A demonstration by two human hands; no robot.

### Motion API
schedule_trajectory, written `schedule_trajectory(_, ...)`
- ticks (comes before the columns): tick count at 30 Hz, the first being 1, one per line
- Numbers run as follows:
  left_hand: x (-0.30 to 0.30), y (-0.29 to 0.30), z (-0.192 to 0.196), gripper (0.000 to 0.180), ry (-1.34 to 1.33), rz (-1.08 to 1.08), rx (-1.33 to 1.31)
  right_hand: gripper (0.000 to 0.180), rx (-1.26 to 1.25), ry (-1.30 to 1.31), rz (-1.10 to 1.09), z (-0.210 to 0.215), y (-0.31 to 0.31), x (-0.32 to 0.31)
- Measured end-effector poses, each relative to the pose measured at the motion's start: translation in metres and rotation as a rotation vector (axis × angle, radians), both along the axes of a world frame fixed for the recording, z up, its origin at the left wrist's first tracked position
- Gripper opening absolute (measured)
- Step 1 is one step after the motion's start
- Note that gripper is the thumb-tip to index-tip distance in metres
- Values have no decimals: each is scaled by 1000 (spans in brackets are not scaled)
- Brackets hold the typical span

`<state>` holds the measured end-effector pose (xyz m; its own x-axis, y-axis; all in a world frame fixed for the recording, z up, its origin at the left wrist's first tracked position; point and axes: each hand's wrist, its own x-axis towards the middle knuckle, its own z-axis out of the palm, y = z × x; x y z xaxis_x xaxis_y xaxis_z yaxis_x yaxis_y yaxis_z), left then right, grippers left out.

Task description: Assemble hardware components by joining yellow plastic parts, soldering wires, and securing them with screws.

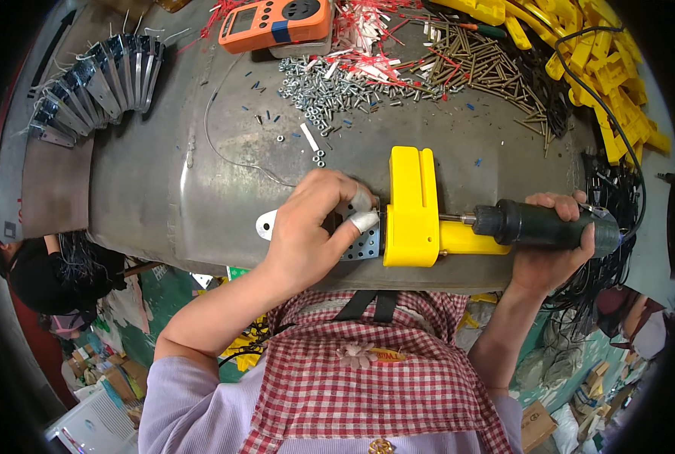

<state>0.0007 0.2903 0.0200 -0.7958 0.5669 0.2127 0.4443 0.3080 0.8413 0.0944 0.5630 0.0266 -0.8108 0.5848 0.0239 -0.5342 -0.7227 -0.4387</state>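
My left hand (307,223), with white tape on its thumb and a fingertip, is closed over a perforated metal plate (364,247). Its fingertips meet at the left side of a yellow plastic housing (413,216); anything small between them is hidden. A white tab with a hole (264,225) sticks out left of the hand. My right hand (551,265) is wrapped round a dark electric screwdriver (538,225) lying level. The screwdriver's bit (455,217) points left and reaches the housing's right side, above its yellow handle-like arm (477,240).
Farther back lie loose screws and nuts (326,91), long brass-coloured screws (489,72), red-and-white wire pieces (364,34) and an orange multimeter (277,24). Yellow plastic parts (617,91) and black cables (606,185) crowd the right. Metal plates with wires (99,83) stand far left.
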Motion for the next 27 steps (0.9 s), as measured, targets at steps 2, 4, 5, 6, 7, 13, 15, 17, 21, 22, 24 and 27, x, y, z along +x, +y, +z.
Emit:
schedule_trajectory(2,-3,1,3,23,91,22,-51,38,34,-24,1,1,0,-1)
schedule_trajectory(4,-6,2,5,36,96,-94,-97,37,75,-96,-23,1,1,-1)
schedule_trajectory(5,-8,1,5,49,118,-158,-162,37,85,-98,-10,1,3,-2)
schedule_trajectory(6,-8,3,9,49,114,-144,-155,37,70,-110,-10,0,4,-2)
schedule_trajectory(7,-7,5,13,50,88,-159,-202,37,56,-123,-10,1,5,-4)
schedule_trajectory(13,-3,0,2,43,83,-110,-111,35,156,-149,126,9,11,-14)
schedule_trajectory(15,-5,-7,-5,32,80,-156,14,35,103,-166,103,3,12,-9)
schedule_trajectory(17,-5,-4,-6,28,98,-131,5,37,89,-234,53,-2,12,-9)
schedule_trajectory(21,0,1,-7,26,139,-95,2,36,47,-172,51,1,9,-11)
schedule_trajectory(22,0,1,-8,26,189,-91,8,34,47,-126,81,7,8,-13)
schedule_trajectory(24,1,2,-9,27,226,-96,-15,33,50,-81,111,14,8,-19)
schedule_trajectory(27,1,4,-10,29,276,-91,-49,31,-5,-95,193,15,10,-26)
